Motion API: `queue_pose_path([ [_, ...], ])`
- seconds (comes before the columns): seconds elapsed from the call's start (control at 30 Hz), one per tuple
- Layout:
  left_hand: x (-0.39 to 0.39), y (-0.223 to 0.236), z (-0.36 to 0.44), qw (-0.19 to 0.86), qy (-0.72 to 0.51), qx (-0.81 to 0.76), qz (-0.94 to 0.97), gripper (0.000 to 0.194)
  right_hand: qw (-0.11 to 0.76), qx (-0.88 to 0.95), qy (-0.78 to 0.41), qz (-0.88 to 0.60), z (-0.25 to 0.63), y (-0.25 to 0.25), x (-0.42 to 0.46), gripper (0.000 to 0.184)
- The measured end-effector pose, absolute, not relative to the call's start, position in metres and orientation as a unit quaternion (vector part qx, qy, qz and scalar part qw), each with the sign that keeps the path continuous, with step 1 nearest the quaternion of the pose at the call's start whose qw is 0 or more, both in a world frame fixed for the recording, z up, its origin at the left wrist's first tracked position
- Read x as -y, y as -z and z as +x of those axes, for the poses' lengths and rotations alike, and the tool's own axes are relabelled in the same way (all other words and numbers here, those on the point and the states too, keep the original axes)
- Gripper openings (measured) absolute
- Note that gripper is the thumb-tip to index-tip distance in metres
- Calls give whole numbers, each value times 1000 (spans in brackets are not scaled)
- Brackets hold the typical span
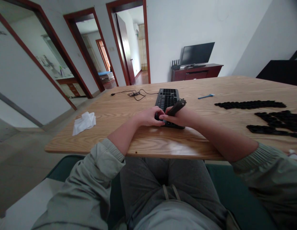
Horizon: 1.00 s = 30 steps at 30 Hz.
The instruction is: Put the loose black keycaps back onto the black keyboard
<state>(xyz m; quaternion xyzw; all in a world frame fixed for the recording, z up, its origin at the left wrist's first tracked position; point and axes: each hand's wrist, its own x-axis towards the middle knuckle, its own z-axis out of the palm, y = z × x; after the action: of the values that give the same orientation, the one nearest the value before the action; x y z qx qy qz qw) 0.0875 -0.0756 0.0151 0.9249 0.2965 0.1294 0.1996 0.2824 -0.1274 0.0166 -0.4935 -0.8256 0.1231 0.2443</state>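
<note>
Two bare hands meet over the near end of a black computer keyboard (167, 99), which lies on a wood-grain surface (119, 115) close to its front edge. The right hand (178, 117) has its grip closed around a dark cylindrical tool (176, 107), which angles up and away across the keyboard; its exact kind is hard to tell. The left hand (148, 116) curls over the keyboard's lower part, fingers together and pointing toward the right hand. Whether that grip pinches anything small cannot be told, as the fingers hide it.

Dark keys fill the visible upper rows, while the lower rows are hidden behind the hands. To the right, well apart from the keyboard, many loose black keycaps (250, 104) lie in long strips and a larger cluster (277, 121). Judging from this layout, a large batch of keycaps is off any board, and the work on them looks far from finished. A blue-handled brush (206, 96) lies beyond them, a crumpled white tissue (83, 123) sits left of the hands, and the keyboard's black cable (135, 93) coils loosely behind.
</note>
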Motion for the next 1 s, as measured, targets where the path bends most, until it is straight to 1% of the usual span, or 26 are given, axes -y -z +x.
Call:
queue_pose_path([
  [0.07,75,-16,85,192,-150,-291,925,42,244,831,-118,-486,282,-14,124,39],
  [0.13,74,-17,84,181,-164,-277,929,35,250,829,-123,-486,281,-11,125,42],
  [0.27,77,-19,85,173,-181,-270,930,23,284,810,-159,-487,282,-6,132,39],
  [0.43,80,-21,84,151,-250,-300,908,17,284,762,-209,-543,281,-5,131,49],
  [0.57,79,-22,82,151,-271,-287,906,16,283,754,-213,-552,280,-4,127,55],
  [0.67,76,-19,82,153,-248,-283,914,16,273,760,-219,-548,281,-5,126,57],
  [0.77,70,-13,83,165,-208,-286,921,22,268,769,-224,-535,282,-5,127,57],
  [0.87,65,-7,84,171,-183,-276,928,28,311,751,-248,-527,282,-3,127,59],
  [0.93,63,-5,84,168,-177,-269,932,28,344,730,-271,-526,281,0,127,59],
  [1.0,62,-5,83,168,-173,-263,934,29,356,715,-296,-524,281,3,125,59],
])
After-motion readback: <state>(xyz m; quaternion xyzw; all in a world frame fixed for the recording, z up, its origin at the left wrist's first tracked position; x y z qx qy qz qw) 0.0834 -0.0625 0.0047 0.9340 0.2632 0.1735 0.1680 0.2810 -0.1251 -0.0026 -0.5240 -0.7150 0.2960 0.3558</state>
